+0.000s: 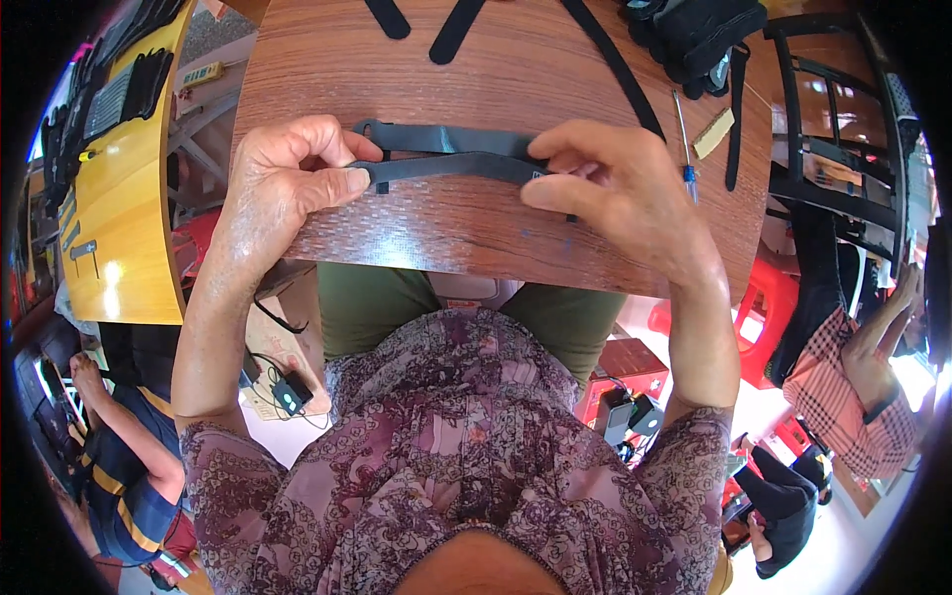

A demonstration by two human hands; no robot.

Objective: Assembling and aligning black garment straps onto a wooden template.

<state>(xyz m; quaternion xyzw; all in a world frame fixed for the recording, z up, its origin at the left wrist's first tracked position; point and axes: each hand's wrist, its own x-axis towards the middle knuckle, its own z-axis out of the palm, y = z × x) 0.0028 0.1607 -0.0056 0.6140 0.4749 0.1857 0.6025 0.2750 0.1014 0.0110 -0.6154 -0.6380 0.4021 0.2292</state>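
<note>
A dark grey strap (451, 139) stretches sideways between my hands, just above the near part of the brown wooden table (317, 74). It is doubled into two lengths, one in front of the other, and a small loop shows at the left end of the far length. My left hand (293, 174) pinches the near length between thumb and forefinger. At the other end, my right hand (625, 183) grips the strap with thumb and fingers, partly hiding it. Small dark pieces peek out under the strap; what they belong to is hidden.
More black straps (459, 30) lie at the table's far side. To the right are a dark bundle (699, 45), a screwdriver (687, 149) and a tan block (713, 133). A yellow table (129, 228) stands left, a black metal rack (838, 129) right. Other people sit on both sides.
</note>
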